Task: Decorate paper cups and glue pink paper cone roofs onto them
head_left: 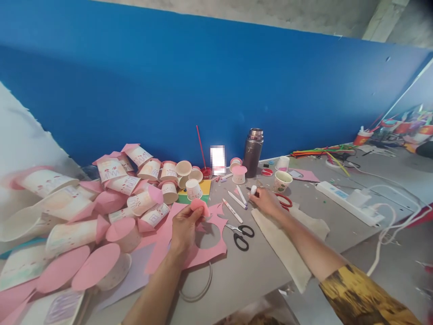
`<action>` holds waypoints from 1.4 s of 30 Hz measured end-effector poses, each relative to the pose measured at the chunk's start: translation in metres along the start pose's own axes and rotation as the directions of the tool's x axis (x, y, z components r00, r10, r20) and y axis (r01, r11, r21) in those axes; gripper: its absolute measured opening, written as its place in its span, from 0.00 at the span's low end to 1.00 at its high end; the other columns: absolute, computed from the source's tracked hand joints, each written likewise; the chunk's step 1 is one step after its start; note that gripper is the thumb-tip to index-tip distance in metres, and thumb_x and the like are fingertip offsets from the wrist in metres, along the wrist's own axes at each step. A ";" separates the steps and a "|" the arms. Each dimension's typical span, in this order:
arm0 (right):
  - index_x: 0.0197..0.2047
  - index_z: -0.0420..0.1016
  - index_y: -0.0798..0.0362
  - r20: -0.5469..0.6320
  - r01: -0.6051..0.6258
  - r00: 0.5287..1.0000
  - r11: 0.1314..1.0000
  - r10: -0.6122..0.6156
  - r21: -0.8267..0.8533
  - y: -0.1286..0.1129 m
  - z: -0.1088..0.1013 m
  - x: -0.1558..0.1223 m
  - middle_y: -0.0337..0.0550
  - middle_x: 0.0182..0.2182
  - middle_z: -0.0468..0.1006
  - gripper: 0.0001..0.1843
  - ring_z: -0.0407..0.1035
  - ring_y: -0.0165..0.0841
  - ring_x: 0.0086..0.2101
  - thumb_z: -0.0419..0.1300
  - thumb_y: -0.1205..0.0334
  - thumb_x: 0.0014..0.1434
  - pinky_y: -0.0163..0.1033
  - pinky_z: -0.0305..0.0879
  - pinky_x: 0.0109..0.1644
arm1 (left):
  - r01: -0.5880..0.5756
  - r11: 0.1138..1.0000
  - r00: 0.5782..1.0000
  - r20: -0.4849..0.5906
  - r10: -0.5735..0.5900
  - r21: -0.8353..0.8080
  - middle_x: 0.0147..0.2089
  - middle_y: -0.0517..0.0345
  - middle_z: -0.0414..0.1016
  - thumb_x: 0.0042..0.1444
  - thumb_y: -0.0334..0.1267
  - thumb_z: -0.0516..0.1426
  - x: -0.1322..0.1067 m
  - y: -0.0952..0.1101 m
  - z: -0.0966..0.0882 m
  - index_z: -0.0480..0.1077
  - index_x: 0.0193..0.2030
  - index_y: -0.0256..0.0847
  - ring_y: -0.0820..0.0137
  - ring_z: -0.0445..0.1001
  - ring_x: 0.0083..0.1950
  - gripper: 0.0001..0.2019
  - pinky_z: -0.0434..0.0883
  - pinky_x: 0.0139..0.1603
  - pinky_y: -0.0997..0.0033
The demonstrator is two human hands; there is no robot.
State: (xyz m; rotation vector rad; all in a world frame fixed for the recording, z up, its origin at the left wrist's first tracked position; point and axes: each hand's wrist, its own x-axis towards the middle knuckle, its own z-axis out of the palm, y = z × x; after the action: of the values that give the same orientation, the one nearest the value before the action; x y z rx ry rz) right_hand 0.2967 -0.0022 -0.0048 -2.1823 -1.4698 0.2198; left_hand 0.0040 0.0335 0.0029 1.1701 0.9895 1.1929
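My left hand (184, 225) pinches a small pink paper piece (199, 207) between thumb and fingers. Just beyond it is a white paper cup (194, 189); whether the paper touches the cup I cannot tell. Below that hand lies a pink paper sheet (216, 243) with a large round hole cut out. My right hand (265, 201) is closed around a small white object with a dark tip (253, 190), its kind unclear. Between the hands lie several white markers (232, 211) and black-handled scissors (241, 234). Red-handled scissors (284, 201) lie partly hidden beside my right wrist.
Decorated paper cups with pink tops (98, 271) pile up on the left. A dark thermos (253, 153) stands open by the blue wall. A patterned cup (283, 180), a beige cloth (280, 243) and a white power strip (350, 203) with cables are on the right.
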 end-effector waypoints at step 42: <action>0.35 0.82 0.55 0.502 -0.357 0.724 0.367 -0.473 0.859 -0.083 0.030 -0.035 0.36 0.25 0.70 0.22 0.53 0.24 0.23 0.76 0.45 0.49 0.35 0.47 0.26 | 0.494 0.813 0.842 0.402 -0.360 -0.308 0.37 0.45 0.83 0.41 0.42 0.75 -0.004 0.015 0.005 0.83 0.39 0.32 0.63 0.78 0.41 0.20 0.72 0.50 0.64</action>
State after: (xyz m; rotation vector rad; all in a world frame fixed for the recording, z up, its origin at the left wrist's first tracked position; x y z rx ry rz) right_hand 0.2025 0.0003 0.0048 -0.9992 -1.1859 1.6131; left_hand 0.0058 0.0287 0.0180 0.7226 0.6636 0.7489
